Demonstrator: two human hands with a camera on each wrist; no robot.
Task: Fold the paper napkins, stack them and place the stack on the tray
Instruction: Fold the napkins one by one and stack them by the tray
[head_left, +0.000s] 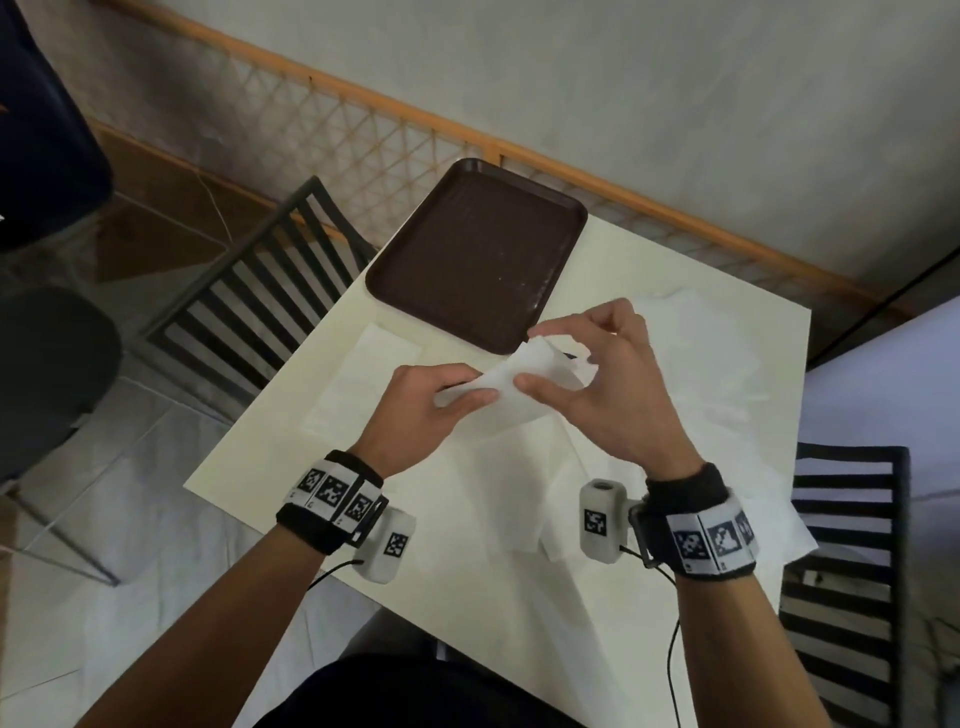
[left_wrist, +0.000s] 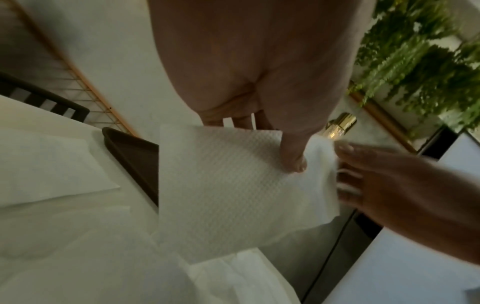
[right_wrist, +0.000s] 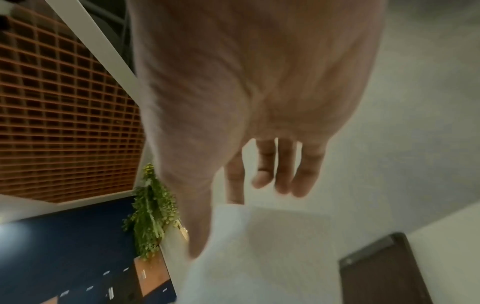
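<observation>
Bare tray (head_left: 478, 249) lies open beyond; loose napkins (head_left: 701, 364) crowd the table's (head_left: 467, 597) right side.

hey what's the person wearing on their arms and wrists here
Both forearms are bare, no sleeves. Each wrist carries a black wristband edged with white tiles printed with black square markers. A small grey-white camera block, also marker-tagged, hangs off each band, and a thin black cable trails from it toward the body.

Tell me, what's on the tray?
Nothing big: the tray shows a bare brown floor with a few pale specks. Its near corner is hidden behind the napkin held up by the left hand and right hand.
</observation>
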